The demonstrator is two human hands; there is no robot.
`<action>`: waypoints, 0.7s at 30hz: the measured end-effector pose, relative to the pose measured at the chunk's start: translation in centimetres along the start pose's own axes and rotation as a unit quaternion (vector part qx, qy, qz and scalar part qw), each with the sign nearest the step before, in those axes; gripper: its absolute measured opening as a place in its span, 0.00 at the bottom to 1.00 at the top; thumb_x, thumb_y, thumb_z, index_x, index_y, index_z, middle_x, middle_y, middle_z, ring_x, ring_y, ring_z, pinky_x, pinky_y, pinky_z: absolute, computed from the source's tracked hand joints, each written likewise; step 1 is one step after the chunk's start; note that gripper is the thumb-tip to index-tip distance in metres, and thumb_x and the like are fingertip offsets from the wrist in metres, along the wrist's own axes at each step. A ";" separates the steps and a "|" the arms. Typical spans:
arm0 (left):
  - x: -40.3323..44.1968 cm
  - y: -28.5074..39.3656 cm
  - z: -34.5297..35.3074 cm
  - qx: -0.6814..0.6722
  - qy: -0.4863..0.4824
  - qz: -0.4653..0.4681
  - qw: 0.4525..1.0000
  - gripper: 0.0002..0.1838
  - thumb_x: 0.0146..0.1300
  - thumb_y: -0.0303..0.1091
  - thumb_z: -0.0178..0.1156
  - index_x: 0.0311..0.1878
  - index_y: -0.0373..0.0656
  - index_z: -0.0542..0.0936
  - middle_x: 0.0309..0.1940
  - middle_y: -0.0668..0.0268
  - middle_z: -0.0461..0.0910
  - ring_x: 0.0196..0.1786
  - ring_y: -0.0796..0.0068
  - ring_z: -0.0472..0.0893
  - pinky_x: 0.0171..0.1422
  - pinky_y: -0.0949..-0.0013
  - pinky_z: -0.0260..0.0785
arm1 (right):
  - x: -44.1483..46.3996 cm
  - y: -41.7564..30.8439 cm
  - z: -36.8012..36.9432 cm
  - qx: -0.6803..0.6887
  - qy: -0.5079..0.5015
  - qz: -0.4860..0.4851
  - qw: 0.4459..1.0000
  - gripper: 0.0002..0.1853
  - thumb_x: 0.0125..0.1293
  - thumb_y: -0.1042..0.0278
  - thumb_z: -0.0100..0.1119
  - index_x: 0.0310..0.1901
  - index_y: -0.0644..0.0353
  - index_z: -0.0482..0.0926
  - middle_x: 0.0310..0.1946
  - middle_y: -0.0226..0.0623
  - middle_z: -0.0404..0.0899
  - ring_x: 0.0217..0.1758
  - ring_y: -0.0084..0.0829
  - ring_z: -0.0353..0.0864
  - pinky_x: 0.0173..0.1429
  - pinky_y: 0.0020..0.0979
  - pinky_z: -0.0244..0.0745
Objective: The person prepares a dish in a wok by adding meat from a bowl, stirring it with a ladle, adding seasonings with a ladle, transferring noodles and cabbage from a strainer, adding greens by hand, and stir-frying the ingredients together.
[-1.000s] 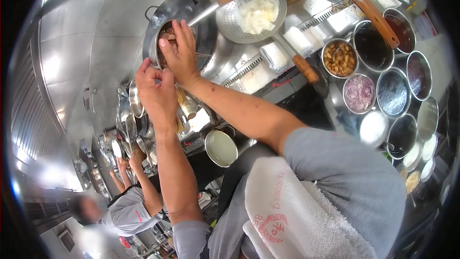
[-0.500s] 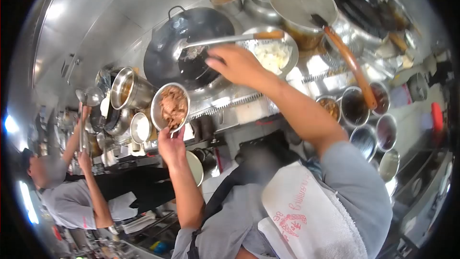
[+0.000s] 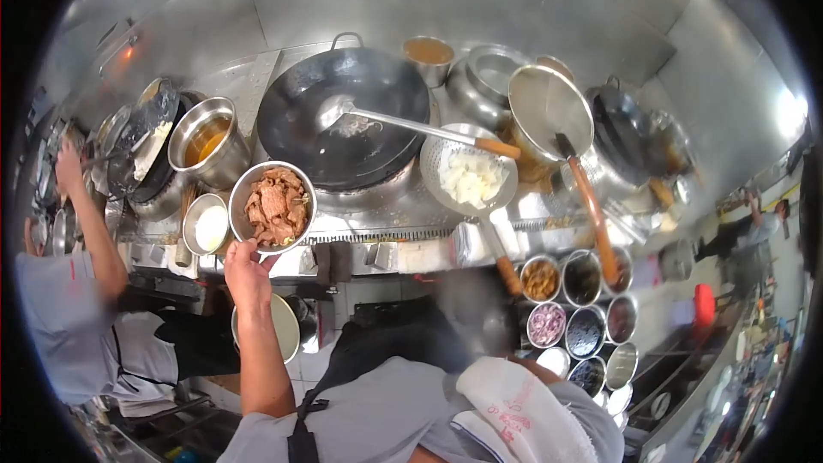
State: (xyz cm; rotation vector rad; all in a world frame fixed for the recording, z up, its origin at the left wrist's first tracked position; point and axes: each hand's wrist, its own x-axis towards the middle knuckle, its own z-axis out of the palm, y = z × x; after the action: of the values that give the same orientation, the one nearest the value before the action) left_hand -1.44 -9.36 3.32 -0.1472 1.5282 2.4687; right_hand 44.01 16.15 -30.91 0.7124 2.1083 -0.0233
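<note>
My left hand [image 3: 248, 273] grips the near rim of a steel bowl [image 3: 238, 197] full of brown sliced meat [image 3: 276, 206]. Just behind and to the right of the bowl is a large black wok [image 3: 300, 90] on the stove. A steel ladle [image 3: 333, 111] rests in it, with its wooden handle reaching over a perforated strainer [image 3: 431, 173] that holds pale white slices [image 3: 471, 178]. My right hand does not show; that arm is lowered behind the shirt and towel.
Left of the wok stand a pot of orange liquid [image 3: 206, 144] and a small bowl of white stuff [image 3: 208, 227]. Ingredient tins [image 3: 540, 279] cluster at the right. A large pot with a sieve [image 3: 549, 111] stands behind them. A co-worker [image 3: 64, 300] is at the far left.
The bowl of meat, earlier over the wok with both hands at it, is now nearer the stove's front edge in my left hand. My right hand has left the wok and gone out of sight.
</note>
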 end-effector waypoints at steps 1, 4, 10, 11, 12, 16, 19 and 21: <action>0.3 0.1 -0.2 0.008 -0.011 -0.005 1.000 0.05 0.57 0.25 0.51 0.28 0.45 0.68 0.23 0.72 0.66 0.27 0.80 0.70 0.43 0.57 0.80 | 0.4 1.2 -0.2 0.003 -0.001 -0.011 1.000 0.26 0.66 0.53 0.50 0.64 0.52 0.69 0.63 0.47 0.68 0.66 0.43 0.68 0.63 0.42 0.68; 0.4 0.7 -0.1 -0.004 -0.019 -0.010 1.000 0.07 0.58 0.25 0.51 0.26 0.47 0.67 0.23 0.73 0.67 0.28 0.81 0.72 0.40 0.60 0.80 | 0.7 3.5 -0.7 0.011 -0.007 -0.047 0.999 0.26 0.66 0.54 0.51 0.64 0.53 0.69 0.63 0.47 0.68 0.65 0.43 0.68 0.63 0.41 0.67; 1.8 -0.6 -4.1 -0.008 -0.039 0.002 0.999 0.02 0.59 0.28 0.52 0.34 0.43 0.72 0.31 0.67 0.76 0.35 0.77 0.79 0.40 0.62 0.80 | -0.8 4.0 -4.8 0.035 -0.020 -0.133 0.990 0.25 0.66 0.56 0.52 0.63 0.55 0.69 0.63 0.47 0.68 0.65 0.41 0.69 0.64 0.39 0.67; 1.3 -0.2 -3.9 -0.015 -0.035 0.003 0.999 0.02 0.59 0.28 0.52 0.34 0.43 0.72 0.31 0.67 0.76 0.35 0.77 0.79 0.40 0.62 0.80 | -1.0 3.8 -5.4 0.040 -0.023 -0.148 0.988 0.25 0.66 0.57 0.52 0.63 0.55 0.69 0.63 0.47 0.68 0.65 0.41 0.69 0.64 0.39 0.66; 0.4 0.4 -3.4 -0.014 -0.014 -0.001 1.000 0.02 0.59 0.27 0.52 0.31 0.44 0.71 0.27 0.70 0.73 0.31 0.79 0.76 0.38 0.65 0.79 | -1.1 3.6 -5.9 0.045 -0.026 -0.163 0.985 0.25 0.66 0.57 0.52 0.63 0.55 0.69 0.63 0.47 0.68 0.65 0.41 0.69 0.64 0.38 0.66; -0.5 0.4 -4.8 -0.011 0.008 -0.015 1.000 0.05 0.59 0.27 0.54 0.27 0.45 0.70 0.25 0.73 0.72 0.27 0.83 0.74 0.34 0.69 0.78 | -3.0 1.3 -12.0 0.076 -0.042 -0.229 0.970 0.24 0.66 0.58 0.53 0.62 0.56 0.69 0.63 0.47 0.68 0.64 0.40 0.69 0.64 0.37 0.66; -0.4 -0.1 -5.7 -0.008 0.015 -0.007 1.000 0.06 0.60 0.29 0.54 0.27 0.46 0.70 0.26 0.73 0.73 0.27 0.82 0.75 0.31 0.72 0.76 | -7.1 -1.6 -21.0 0.104 -0.052 -0.278 0.953 0.24 0.66 0.60 0.54 0.62 0.57 0.69 0.63 0.47 0.68 0.64 0.40 0.70 0.65 0.36 0.66; -0.2 -0.1 -5.6 -0.008 0.022 -0.002 1.000 0.07 0.60 0.29 0.54 0.27 0.46 0.69 0.26 0.73 0.73 0.28 0.82 0.75 0.31 0.73 0.75 | -11.3 -3.2 -26.8 0.125 -0.058 -0.311 0.940 0.24 0.66 0.60 0.54 0.62 0.58 0.69 0.62 0.47 0.67 0.64 0.39 0.70 0.65 0.35 0.65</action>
State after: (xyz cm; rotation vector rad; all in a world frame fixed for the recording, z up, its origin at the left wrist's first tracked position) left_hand -1.44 -14.37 0.77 -0.2080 1.5230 2.4911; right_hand 27.53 15.30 -6.79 0.1513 2.1528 -0.6733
